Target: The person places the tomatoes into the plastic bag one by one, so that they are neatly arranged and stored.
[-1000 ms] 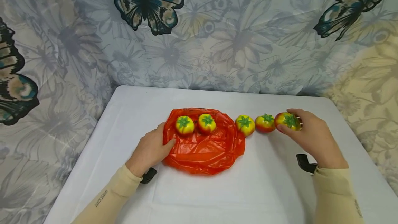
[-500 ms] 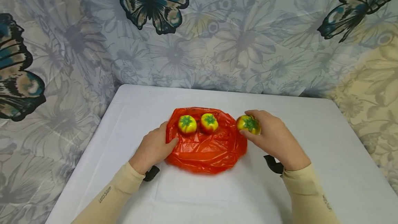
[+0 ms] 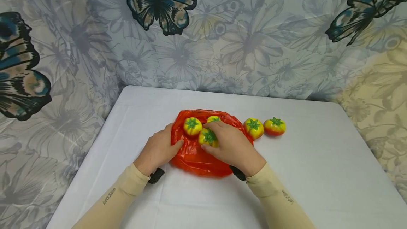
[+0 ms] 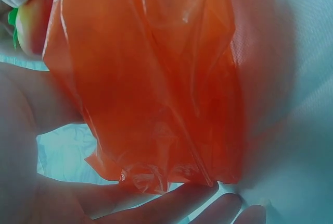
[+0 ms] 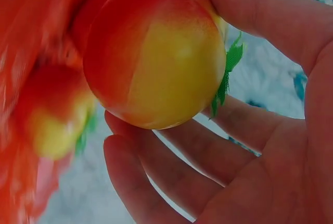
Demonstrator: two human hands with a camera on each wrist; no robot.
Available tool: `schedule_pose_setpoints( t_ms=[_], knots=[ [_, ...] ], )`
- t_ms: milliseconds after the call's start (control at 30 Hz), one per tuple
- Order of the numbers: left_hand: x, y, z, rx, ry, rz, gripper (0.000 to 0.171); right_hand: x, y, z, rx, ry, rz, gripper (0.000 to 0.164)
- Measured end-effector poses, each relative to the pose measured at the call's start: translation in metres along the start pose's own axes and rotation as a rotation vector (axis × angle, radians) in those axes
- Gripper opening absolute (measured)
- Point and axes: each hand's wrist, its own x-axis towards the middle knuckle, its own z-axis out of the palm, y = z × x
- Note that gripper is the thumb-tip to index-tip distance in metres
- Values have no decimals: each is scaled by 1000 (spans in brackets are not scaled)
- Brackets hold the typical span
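So far: two yellow-red toy tomatoes (image 3: 192, 126) lie on the crumpled orange plastic bag (image 3: 203, 158), a third tomato (image 3: 208, 137) in the right hand's (image 3: 233, 147) closed grip above it, two tomatoes (image 3: 253, 128) left on the white bench (image 3: 318, 172), left hand (image 3: 157, 149) pinching the bag edge.

The bag (image 3: 203, 158) is showing as thin, crinkled orange plastic film, glossy and translucent. The tomato (image 5: 156, 52) is looking smooth, with a soft sheen like moulded plastic. The tablecloth (image 3: 318, 172) is looking matt white, finely woven.

rear tomato (image 3: 213, 118) half-hidden – bag (image 5: 31, 36) blurred
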Motion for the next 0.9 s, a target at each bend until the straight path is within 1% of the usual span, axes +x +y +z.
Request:
schedule_pose_setpoints(
  t_ms=[100,167,267,433,633,900],
  knots=[
    [0,1,0,-13,-8,7,66,6,-10,11,-5,-39,4,65],
    [0,1,0,-25,-15,6,64,8,-15,17,-4,-48,-1,64],
    [1,2,0,-29,-18,10,59,11,-21,25,-2,-50,-6,63],
    [3,2,0,3,-7,16,54,13,-27,38,-11,-38,-12,60],
    [3,1,-1,20,2,24,50,14,-30,45,-37,-13,-35,56],
    [2,0,-2,23,-4,2,49,17,-33,51,-11,-61,-16,54]
  ],
)
